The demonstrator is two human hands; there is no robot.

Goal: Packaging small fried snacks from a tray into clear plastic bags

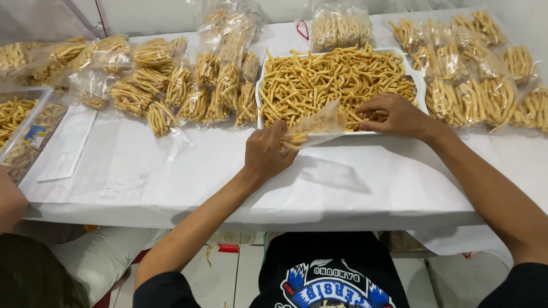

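Observation:
A white tray point(421, 80) full of loose yellow snack sticks point(319, 77) sits on the white table, straight ahead. My left hand point(264, 153) holds a small clear plastic bag point(317, 125) with a few sticks in it, its mouth lying over the tray's near edge. My right hand point(394, 116) rests on the sticks at the tray's front right, fingers curled around a few of them beside the bag's mouth.
Filled clear bags of sticks lie piled to the left point(171, 85), behind point(339, 25) and to the right point(485, 85) of the tray. A clear box of sticks point(23, 131) and a white lid point(65, 145) sit at far left. Another person's arm point(11, 199) shows at the left edge.

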